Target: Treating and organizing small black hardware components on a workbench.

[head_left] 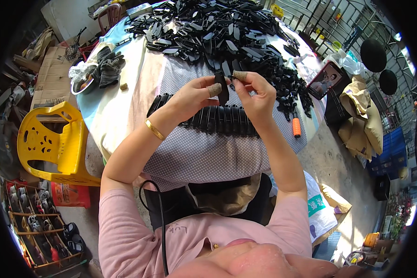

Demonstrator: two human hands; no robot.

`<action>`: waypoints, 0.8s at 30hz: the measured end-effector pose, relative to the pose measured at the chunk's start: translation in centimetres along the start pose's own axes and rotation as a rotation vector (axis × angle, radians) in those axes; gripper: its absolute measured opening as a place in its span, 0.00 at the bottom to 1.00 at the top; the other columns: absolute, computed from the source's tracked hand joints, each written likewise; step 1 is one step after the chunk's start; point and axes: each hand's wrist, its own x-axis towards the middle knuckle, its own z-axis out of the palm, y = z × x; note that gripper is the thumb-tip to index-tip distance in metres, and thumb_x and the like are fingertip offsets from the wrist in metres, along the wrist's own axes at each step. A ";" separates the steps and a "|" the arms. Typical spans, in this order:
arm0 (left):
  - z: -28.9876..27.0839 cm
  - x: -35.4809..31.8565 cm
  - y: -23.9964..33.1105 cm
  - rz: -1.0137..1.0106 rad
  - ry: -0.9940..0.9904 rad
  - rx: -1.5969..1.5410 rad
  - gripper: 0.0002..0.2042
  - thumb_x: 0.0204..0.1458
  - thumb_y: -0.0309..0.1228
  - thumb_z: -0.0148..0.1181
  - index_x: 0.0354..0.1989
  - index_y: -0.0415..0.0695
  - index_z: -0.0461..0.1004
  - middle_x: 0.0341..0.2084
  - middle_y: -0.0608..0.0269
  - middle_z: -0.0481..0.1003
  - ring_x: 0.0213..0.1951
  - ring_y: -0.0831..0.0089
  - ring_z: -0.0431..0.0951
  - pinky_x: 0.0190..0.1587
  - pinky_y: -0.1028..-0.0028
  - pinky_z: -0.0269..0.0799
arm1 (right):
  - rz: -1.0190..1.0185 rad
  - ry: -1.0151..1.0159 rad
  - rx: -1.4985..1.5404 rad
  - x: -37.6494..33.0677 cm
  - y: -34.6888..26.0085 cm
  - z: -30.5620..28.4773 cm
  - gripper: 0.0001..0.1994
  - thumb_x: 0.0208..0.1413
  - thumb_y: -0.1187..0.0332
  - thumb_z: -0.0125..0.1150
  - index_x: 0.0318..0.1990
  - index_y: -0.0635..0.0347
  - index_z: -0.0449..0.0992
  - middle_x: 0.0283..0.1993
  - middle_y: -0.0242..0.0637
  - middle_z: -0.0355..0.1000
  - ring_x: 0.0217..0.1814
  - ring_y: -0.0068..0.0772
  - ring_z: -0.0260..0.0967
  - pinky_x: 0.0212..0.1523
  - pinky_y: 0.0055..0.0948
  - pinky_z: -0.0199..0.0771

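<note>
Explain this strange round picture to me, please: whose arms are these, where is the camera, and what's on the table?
There is no machine here, just a person's own two hands. The one picture comes from a wide fisheye camera worn on the head, looking down, so straight edges bend near the rim.

The left hand holds a long black piece. The right hand is close beside it; anything in its fingertips is too small to tell.

On the cloth-covered table lie a big heap of black parts, a neat row of black pieces, an orange handle and dark grey gloves.
</note>
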 end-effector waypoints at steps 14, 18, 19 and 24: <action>0.6 -0.1 -1.2 0.060 0.034 -0.062 0.21 0.53 0.29 0.55 0.55 0.42 0.62 0.43 0.66 0.70 0.42 0.78 0.72 0.42 0.77 0.73 | -0.272 -0.002 -0.338 -0.3 -0.3 0.2 0.05 0.41 0.79 0.61 0.30 0.67 0.74 0.31 0.40 0.72 0.28 0.34 0.72 0.27 0.24 0.74; 0.3 -0.2 -0.8 0.075 0.049 -0.022 0.20 0.53 0.28 0.55 0.55 0.41 0.63 0.43 0.67 0.71 0.41 0.80 0.72 0.42 0.80 0.73 | -0.241 -0.092 -0.311 0.0 -0.7 0.2 0.06 0.44 0.77 0.58 0.31 0.68 0.75 0.33 0.41 0.71 0.32 0.37 0.71 0.32 0.28 0.73; 0.1 -0.3 -0.8 0.097 0.063 -0.028 0.19 0.53 0.28 0.55 0.54 0.40 0.64 0.41 0.68 0.71 0.40 0.82 0.72 0.41 0.81 0.72 | -0.226 -0.149 -0.258 -0.2 -0.8 0.2 0.07 0.47 0.75 0.55 0.33 0.71 0.74 0.37 0.43 0.70 0.36 0.38 0.70 0.36 0.29 0.72; 0.3 -0.6 -0.1 0.193 0.050 -0.030 0.18 0.53 0.28 0.54 0.52 0.37 0.65 0.39 0.67 0.72 0.38 0.82 0.72 0.42 0.81 0.72 | -0.181 -0.225 -0.122 -0.2 -1.0 0.2 0.10 0.51 0.73 0.51 0.36 0.74 0.73 0.41 0.45 0.67 0.38 0.38 0.69 0.37 0.27 0.70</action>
